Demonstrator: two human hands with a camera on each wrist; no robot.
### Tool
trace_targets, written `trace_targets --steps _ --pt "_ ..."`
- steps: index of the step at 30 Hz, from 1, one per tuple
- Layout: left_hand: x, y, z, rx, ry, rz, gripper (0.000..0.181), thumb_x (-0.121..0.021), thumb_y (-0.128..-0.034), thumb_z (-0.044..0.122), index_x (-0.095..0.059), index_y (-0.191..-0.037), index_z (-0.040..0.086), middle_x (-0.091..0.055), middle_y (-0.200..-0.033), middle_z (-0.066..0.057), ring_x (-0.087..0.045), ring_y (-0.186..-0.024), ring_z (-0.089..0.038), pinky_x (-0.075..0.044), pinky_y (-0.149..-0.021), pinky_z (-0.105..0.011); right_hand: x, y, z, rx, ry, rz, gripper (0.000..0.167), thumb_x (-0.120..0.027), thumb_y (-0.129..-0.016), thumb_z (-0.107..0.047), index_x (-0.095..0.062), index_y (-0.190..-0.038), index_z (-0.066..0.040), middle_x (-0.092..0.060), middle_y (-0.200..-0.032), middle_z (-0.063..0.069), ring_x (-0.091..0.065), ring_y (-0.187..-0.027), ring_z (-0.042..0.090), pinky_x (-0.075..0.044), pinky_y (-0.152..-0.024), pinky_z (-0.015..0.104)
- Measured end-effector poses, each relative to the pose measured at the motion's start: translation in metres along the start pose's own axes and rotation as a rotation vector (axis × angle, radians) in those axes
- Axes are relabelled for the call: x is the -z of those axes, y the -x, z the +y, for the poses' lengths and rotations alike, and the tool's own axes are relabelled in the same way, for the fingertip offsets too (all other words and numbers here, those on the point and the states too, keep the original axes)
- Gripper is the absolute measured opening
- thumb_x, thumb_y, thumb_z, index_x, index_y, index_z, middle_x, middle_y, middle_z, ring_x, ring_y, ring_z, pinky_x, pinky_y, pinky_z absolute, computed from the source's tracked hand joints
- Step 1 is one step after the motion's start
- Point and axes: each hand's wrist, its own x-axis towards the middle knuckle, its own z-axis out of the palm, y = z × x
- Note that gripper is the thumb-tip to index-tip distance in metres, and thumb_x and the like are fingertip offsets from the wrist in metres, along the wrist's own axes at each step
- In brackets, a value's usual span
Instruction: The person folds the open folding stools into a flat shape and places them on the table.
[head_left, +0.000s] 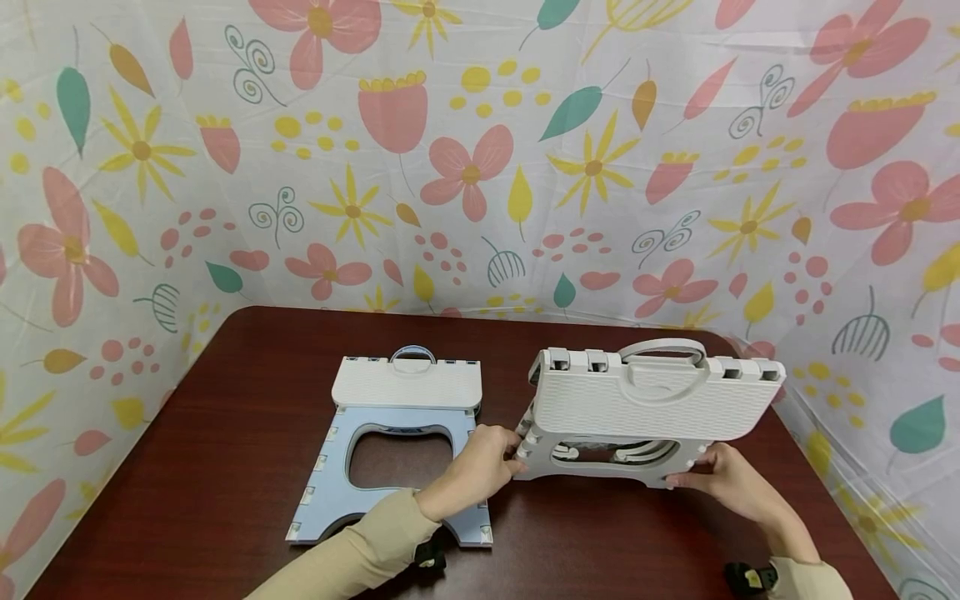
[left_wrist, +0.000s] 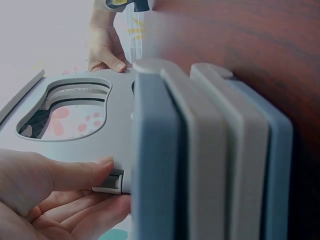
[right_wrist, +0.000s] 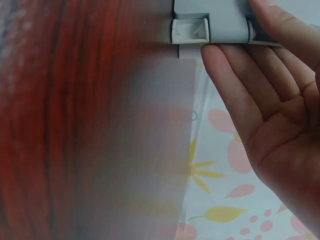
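On the right of the table, a grey-white folding stool (head_left: 581, 404) stands tilted up, its white top panel with a carry handle above and a grey panel with an oval opening below. My left hand (head_left: 476, 471) pinches its left edge near the hinges; in the left wrist view the thumb lies on the grey panel, fingers beneath. My right hand (head_left: 738, 487) grips the lower right edge, and the right wrist view shows its fingers (right_wrist: 245, 80) under the hinged edge. Left of it lies a second folding stool, light blue and white (head_left: 318, 479), folded, beside my left forearm.
The dark red-brown wooden table (head_left: 225, 442) carries both stools. A white cloth with flower prints (head_left: 480, 242) hangs behind and along both sides of the table. A black band (head_left: 750, 577) sits at the right wrist.
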Motion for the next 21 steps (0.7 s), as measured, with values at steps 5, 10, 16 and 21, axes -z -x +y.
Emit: trace_targets --steps 5,10,16,21 --pt "0.0003 -0.0001 -0.0001 0.001 -0.009 -0.004 0.009 -0.079 -0.0766 0.006 -0.075 -0.084 0.005 -0.074 -0.077 -0.002 -0.051 -0.063 0.003 -0.042 -0.055 -0.013 -0.0006 -0.0006 -0.0007 -0.023 0.008 0.009 0.007 -0.074 -0.083 -0.007 -0.075 -0.083 -0.013 -0.074 -0.080 -0.006 -0.064 -0.078 -0.002 -0.049 -0.070 0.016" --pt "0.0016 0.0004 -0.0011 -0.012 0.018 0.001 0.009 -0.079 -0.0763 0.005 -0.074 -0.084 0.003 -0.075 -0.078 -0.004 -0.055 -0.064 0.004 -0.044 -0.055 -0.013 -0.0015 -0.0007 -0.0012 -0.042 0.000 0.018 0.004 -0.074 -0.083 -0.009 -0.076 -0.082 -0.012 -0.074 -0.078 -0.003 -0.063 -0.078 -0.002 -0.050 -0.068 0.018" --pt "0.0003 -0.0008 -0.0038 0.016 0.048 -0.020 0.010 -0.078 -0.0776 0.006 -0.072 -0.085 0.004 -0.074 -0.076 -0.003 -0.056 -0.063 0.005 -0.045 -0.056 -0.013 -0.0005 0.0006 -0.0034 -0.094 0.027 0.007 0.008 -0.075 -0.084 -0.017 -0.076 -0.086 -0.010 -0.073 -0.080 -0.007 -0.062 -0.081 -0.004 -0.049 -0.070 0.018" --pt "-0.0014 -0.0010 -0.0065 0.012 0.060 -0.028 0.012 -0.079 -0.0773 0.008 -0.072 -0.087 0.006 -0.074 -0.077 -0.001 -0.059 -0.066 0.004 -0.045 -0.058 -0.013 0.0025 0.0018 -0.0047 -0.095 0.038 -0.025 0.009 -0.073 -0.086 -0.020 -0.076 -0.088 -0.012 -0.073 -0.083 -0.007 -0.062 -0.083 -0.004 -0.049 -0.072 0.018"
